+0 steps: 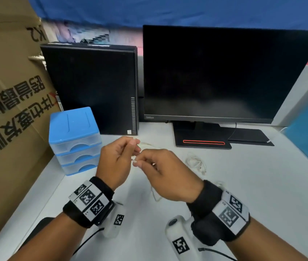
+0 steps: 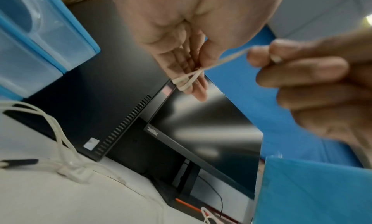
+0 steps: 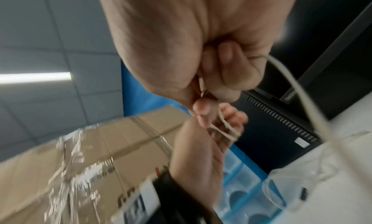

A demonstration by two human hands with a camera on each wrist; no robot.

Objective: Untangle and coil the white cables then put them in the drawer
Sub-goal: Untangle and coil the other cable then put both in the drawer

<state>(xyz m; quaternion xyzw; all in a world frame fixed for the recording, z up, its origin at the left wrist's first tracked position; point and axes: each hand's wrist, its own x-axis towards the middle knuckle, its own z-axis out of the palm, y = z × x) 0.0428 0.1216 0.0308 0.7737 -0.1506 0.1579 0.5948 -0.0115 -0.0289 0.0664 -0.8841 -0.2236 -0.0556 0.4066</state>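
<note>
My left hand (image 1: 133, 146) is raised above the white table (image 1: 243, 185), with a thin white cable (image 2: 187, 81) looped round its fingers. Close to its right, my right hand (image 1: 138, 162) pinches the same cable (image 3: 227, 130) between thumb and forefinger, and the short stretch between the two hands is taut. From the right hand the cable's free length (image 3: 302, 92) trails down to the table. A second white cable (image 1: 196, 163) lies in a loose bundle on the table to the right of my hands. The blue drawer unit (image 1: 75, 140) stands at the left with its three drawers shut.
A black computer tower (image 1: 92, 87) stands behind the drawer unit, and a dark monitor (image 1: 224, 72) on its stand (image 1: 202, 140) is beside it. A large cardboard box (image 1: 8, 110) fills the left side. A black pad (image 1: 249, 136) lies right of the monitor stand.
</note>
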